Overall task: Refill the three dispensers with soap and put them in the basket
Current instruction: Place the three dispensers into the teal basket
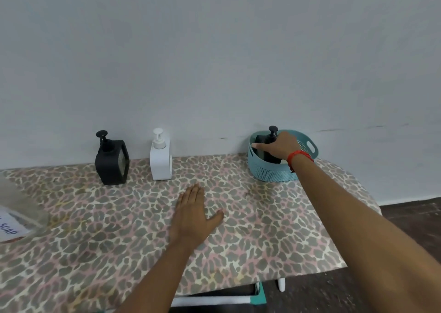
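Three soap dispensers show in the head view, all along the far edge of the table (262, 229), which wears a leopard-print cover and stands against a pale wall (214, 50). One black dispenser (269, 143) already stands upright inside the teal basket (269, 171) at the far right corner, its pump head rising above the rim. The right hand (278, 146) reaches into the basket and lies over this dispenser's top, fingers bent around it; whether they truly clamp it or only rest on it I cannot tell. A red band (298, 158) circles that wrist. Well to the left, a second black dispenser (112, 161) and a white dispenser (160, 158) stand upright on the cover, near each other but apart, both outside the basket. The left hand (194, 214) lies flat, palm down, on the middle of the table, fingers together and thumb spread, holding nothing. At the left edge sits a blurred clear container (16, 207) with a label reading "SOAP".
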